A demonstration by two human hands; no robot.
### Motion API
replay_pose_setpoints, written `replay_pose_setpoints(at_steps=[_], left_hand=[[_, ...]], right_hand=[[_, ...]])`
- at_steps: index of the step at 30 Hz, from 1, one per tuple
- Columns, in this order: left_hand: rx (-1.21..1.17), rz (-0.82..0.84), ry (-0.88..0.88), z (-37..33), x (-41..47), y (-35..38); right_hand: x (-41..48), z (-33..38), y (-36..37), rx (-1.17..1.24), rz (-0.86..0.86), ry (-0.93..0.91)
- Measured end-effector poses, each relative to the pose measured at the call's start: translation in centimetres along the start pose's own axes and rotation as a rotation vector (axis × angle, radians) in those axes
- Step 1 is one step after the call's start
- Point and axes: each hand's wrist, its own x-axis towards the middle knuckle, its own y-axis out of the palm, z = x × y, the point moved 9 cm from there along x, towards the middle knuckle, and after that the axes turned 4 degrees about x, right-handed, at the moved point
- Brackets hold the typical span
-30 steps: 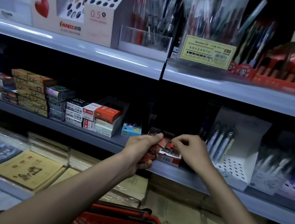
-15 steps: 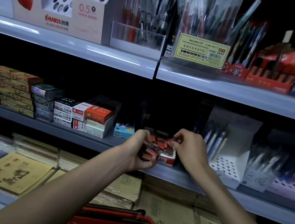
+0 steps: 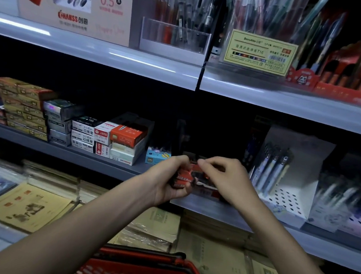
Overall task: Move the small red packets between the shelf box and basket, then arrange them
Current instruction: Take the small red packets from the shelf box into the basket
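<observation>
Since half a second ago the right hand (image 3: 228,179) has slid its fingertips a little leftward, nearer the left hand (image 3: 165,183), which has stayed before the shelf box (image 3: 205,188) on the middle shelf (image 3: 223,212). The left hand's fingers curl round a clutch of small red packets (image 3: 184,177) just in front of that box, well above the red basket (image 3: 144,261). The right thumb and forefinger are pressed together at the clutch's top, but blur hides whether they grip a packet.
</observation>
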Motion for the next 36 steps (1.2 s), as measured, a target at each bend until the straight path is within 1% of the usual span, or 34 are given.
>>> replay_pose_setpoints(at_steps=[2,4,6,8,9,12,15,17,20,24,28,29,30,31,32,33,34,36], left_hand=[[0.038,-0.002,0.031,-0.4,-0.1,-0.1],[0.093,-0.006,0.062,-1.0,-0.3,-0.3],[0.152,-0.020,0.078,-1.5,-0.5,-0.7],[0.163,-0.074,0.070,-1.9,-0.4,-1.7],[0.142,-0.091,0.050,-2.1,-0.5,-2.2],[0.010,-0.097,-0.015,-2.2,-0.8,-3.6],[-0.051,-0.147,0.002,-2.5,-1.2,-5.6],[-0.055,-0.164,0.009,-2.5,-1.5,-6.6],[-0.066,-0.182,0.006,-2.5,-1.7,-7.5],[-0.069,-0.161,-0.003,-2.3,-1.8,-7.7],[0.005,-0.166,0.033,-1.9,-1.6,-7.7],[0.016,-0.157,0.045,-1.9,-1.5,-7.4],[0.026,-0.145,0.055,-1.8,-1.4,-7.1],[0.036,-0.133,0.065,-1.8,-1.3,-6.8],[0.042,-0.122,0.076,-1.9,-1.3,-6.4],[0.048,-0.109,0.087,-1.9,-1.2,-6.0],[0.052,-0.092,0.096,-2.0,-1.3,-5.5],[0.056,-0.079,0.109,-2.1,-1.4,-4.8]], right_hand=[[0.1,-0.2,1.2,0.155,0.069,0.101],[0.3,-0.3,1.8,0.323,0.103,0.188],[0.5,-0.1,1.9,0.416,0.116,0.214],[0.8,0.1,1.8,0.443,0.103,0.202],[1.2,0.0,1.6,0.389,0.076,0.187],[2.2,-0.3,1.2,0.042,-0.003,0.099],[2.9,0.2,2.3,-0.193,0.071,0.006],[3.0,0.6,3.4,-0.299,0.132,-0.068],[3.0,0.8,4.9,-0.377,0.187,-0.134],[3.1,0.3,6.0,-0.385,0.233,-0.185],[3.3,-0.7,6.4,-0.404,0.342,-0.143],[3.4,-0.5,6.1,-0.389,0.323,-0.140],[3.4,0.1,5.6,-0.350,0.268,-0.152],[3.3,0.8,4.9,-0.255,0.200,-0.159],[3.2,1.4,4.4,-0.095,0.160,-0.132],[2.9,1.5,4.4,0.087,0.169,-0.064],[2.5,1.6,4.8,0.229,0.216,0.016],[1.8,1.6,5.3,0.339,0.297,0.098]])
